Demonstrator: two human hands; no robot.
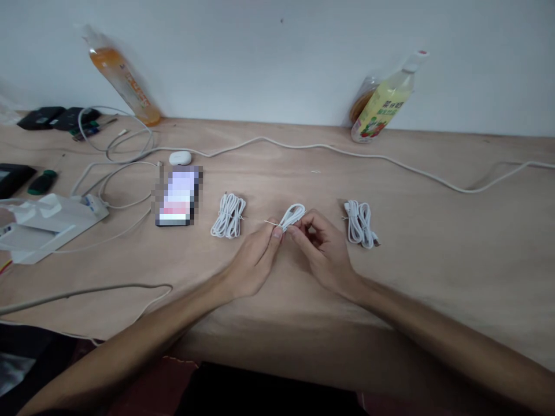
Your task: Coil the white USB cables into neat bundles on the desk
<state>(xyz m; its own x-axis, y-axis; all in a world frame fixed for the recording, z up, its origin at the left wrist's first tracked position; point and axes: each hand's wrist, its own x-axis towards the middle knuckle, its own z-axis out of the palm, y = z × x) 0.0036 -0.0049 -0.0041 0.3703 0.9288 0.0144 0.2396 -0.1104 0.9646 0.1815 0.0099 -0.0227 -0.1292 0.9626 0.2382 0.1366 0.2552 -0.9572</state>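
Note:
A coiled white cable is held between my two hands above the middle of the table. My left hand pinches the lower end of the coil, and a thin white tie sticks out to the left from there. The thumb and fingers of my right hand are closed at the coil's right side, where the exact grip is partly hidden. One bundled white cable lies left of my hands. Another bundled white cable lies to the right, tied around its middle.
A phone and a white earbud case lie left. Against the wall stand an orange drink bottle and a yellow bottle. A long white cord crosses the back. A green screwdriver and white power strip sit far left.

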